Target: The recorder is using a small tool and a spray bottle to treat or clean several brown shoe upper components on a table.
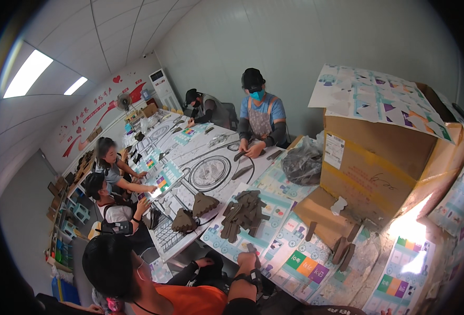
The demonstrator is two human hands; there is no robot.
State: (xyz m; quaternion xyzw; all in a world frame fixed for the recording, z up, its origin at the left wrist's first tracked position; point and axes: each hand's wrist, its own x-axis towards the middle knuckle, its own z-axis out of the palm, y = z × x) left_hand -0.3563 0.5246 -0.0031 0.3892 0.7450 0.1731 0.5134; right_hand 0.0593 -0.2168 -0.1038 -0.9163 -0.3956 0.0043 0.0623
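**A:** Where are the left hand and right hand of the wearer?

**B:** Neither shows, so I cannot tell how the fingers are set. The hand at six o'clock, low in the view, is the co-worker's hand [248,261], curled shut around one dark strip; it seems to belong to the person in the orange shirt [190,300].

**A:** And the pieces?

**B:** The pile of dark brown strips [245,212] lies just above that hand, on the printed sheets [305,265]. A few loose strips [342,249] lean at about five o'clock, by the flap of the cardboard box [373,173], which fills three o'clock.

**A:** How would they handle?

**B:** Light and flat, I'd judge, fairly stiff (they stand propped without sagging). Pinch one near its middle by the long edges; pulling from low in the heap would likely topple the others.
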